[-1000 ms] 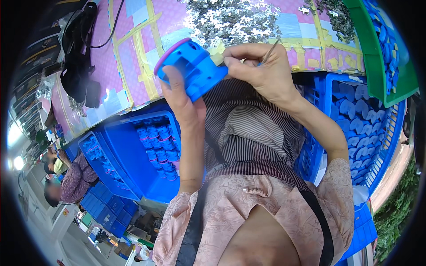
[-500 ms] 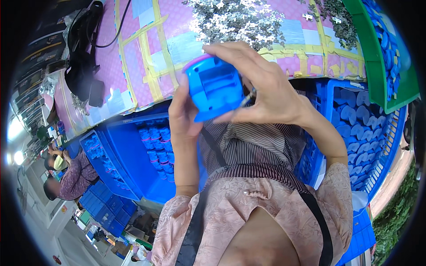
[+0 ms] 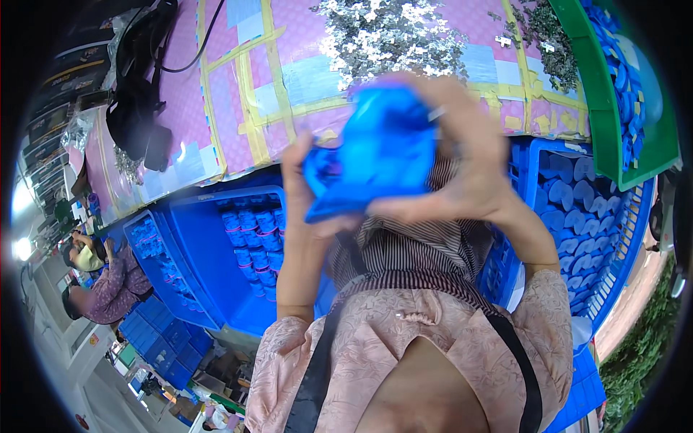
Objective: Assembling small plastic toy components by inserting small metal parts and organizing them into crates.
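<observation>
A blue plastic part (image 3: pixel 375 155), blurred by motion, is held up close in front of me, above my lap. My left hand (image 3: pixel 307 195) grips its lower left side. Around its right side and top, my right hand (image 3: pixel 465 166) is closed, with a thin metal piece (image 3: pixel 437 112) showing between the fingers. Both hands hover over the edge of a table covered in pink sheet with yellow tape (image 3: pixel 238 86).
A pile of small silvery metal pieces (image 3: pixel 390 36) lies on the table. A blue crate (image 3: pixel 216 252) at my left holds rows of blue parts; another blue crate (image 3: pixel 585 216) is at my right. A green bin (image 3: pixel 613 86) stands far right. Another person (image 3: pixel 101 281) sits at lower left.
The blue part has moved right and closer to the camera, turning in my hands. My right hand has gone from beside it to wrapped around it.
</observation>
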Action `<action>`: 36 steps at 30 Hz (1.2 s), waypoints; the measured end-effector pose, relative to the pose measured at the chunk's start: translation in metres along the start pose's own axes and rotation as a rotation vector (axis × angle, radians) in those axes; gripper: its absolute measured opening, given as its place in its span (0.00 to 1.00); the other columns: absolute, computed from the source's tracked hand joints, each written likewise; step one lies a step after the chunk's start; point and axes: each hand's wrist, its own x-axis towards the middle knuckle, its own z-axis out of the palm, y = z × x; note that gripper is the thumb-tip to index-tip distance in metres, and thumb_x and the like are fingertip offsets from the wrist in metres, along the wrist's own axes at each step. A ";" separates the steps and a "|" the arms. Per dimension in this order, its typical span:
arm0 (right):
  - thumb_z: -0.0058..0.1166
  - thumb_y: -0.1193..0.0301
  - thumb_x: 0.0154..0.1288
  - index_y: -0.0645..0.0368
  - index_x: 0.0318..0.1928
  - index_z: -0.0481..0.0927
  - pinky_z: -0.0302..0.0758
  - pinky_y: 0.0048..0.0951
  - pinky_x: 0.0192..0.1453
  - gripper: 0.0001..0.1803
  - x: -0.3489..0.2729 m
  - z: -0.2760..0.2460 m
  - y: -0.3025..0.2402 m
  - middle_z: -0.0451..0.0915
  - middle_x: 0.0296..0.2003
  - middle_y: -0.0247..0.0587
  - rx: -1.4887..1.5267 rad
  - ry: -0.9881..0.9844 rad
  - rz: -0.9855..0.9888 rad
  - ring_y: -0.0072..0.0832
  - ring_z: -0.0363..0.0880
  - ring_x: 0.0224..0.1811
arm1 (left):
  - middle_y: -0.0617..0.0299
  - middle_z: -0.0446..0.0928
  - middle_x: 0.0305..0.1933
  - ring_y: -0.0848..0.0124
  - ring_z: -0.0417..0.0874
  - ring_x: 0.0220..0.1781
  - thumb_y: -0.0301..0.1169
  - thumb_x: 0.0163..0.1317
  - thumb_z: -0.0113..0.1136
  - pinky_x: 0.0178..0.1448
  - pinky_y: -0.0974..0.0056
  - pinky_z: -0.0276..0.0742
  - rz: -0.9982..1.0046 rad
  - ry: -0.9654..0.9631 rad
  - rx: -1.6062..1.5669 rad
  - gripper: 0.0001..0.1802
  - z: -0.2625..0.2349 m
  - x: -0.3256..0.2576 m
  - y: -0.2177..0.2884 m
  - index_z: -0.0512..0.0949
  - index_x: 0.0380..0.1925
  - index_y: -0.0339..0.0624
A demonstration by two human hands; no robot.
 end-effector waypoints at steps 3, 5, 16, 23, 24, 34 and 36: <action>0.79 0.65 0.38 0.65 0.68 0.65 0.80 0.28 0.51 0.54 0.005 -0.038 -0.023 0.78 0.48 0.45 -0.058 0.044 0.289 0.29 0.82 0.49 | 0.40 0.76 0.57 0.47 0.81 0.54 0.69 0.58 0.49 0.60 0.50 0.78 -0.159 -0.333 0.033 0.46 -0.032 0.001 0.027 0.74 0.55 0.34; 0.79 0.62 0.39 0.61 0.67 0.67 0.80 0.30 0.50 0.53 0.011 -0.021 -0.017 0.78 0.49 0.44 -0.142 -0.118 0.159 0.32 0.80 0.51 | 0.39 0.75 0.59 0.48 0.79 0.58 0.71 0.58 0.50 0.63 0.49 0.76 -0.173 -0.309 -0.031 0.48 -0.026 -0.004 0.013 0.72 0.58 0.34; 0.66 0.67 0.59 0.52 0.44 0.87 0.73 0.26 0.35 0.12 0.008 -0.024 0.086 0.80 0.36 0.35 -0.633 0.218 0.255 0.27 0.80 0.33 | 0.38 0.68 0.64 0.43 0.78 0.59 0.71 0.49 0.61 0.37 0.57 0.87 -0.124 -0.454 0.059 0.64 -0.030 0.032 -0.024 0.50 0.72 0.34; 0.65 0.69 0.59 0.53 0.42 0.87 0.76 0.28 0.37 0.09 0.011 -0.013 0.094 0.81 0.35 0.36 -0.681 0.153 0.237 0.32 0.82 0.34 | 0.37 0.72 0.61 0.48 0.84 0.51 0.58 0.57 0.64 0.28 0.66 0.85 0.056 -0.343 0.369 0.50 -0.009 0.038 -0.013 0.60 0.68 0.32; 0.65 0.70 0.59 0.53 0.41 0.87 0.76 0.28 0.37 0.09 0.011 -0.013 0.095 0.81 0.35 0.36 -0.660 0.141 0.258 0.33 0.82 0.34 | 0.37 0.72 0.61 0.50 0.84 0.51 0.57 0.58 0.63 0.28 0.67 0.86 0.141 -0.279 0.501 0.49 -0.008 0.039 -0.011 0.60 0.68 0.32; 0.63 0.70 0.64 0.61 0.42 0.85 0.77 0.21 0.44 0.09 0.012 -0.021 0.086 0.84 0.36 0.34 0.042 0.212 0.425 0.19 0.82 0.39 | 0.37 0.61 0.70 0.46 0.83 0.53 0.63 0.60 0.57 0.29 0.67 0.85 0.255 -0.374 0.464 0.52 0.009 0.063 -0.012 0.57 0.69 0.31; 0.63 0.70 0.65 0.61 0.44 0.85 0.77 0.20 0.45 0.10 0.012 -0.017 0.073 0.85 0.37 0.35 0.285 0.161 0.568 0.17 0.82 0.40 | 0.38 0.61 0.71 0.46 0.82 0.54 0.64 0.60 0.57 0.31 0.65 0.86 0.239 -0.403 0.434 0.52 0.008 0.065 -0.015 0.57 0.69 0.31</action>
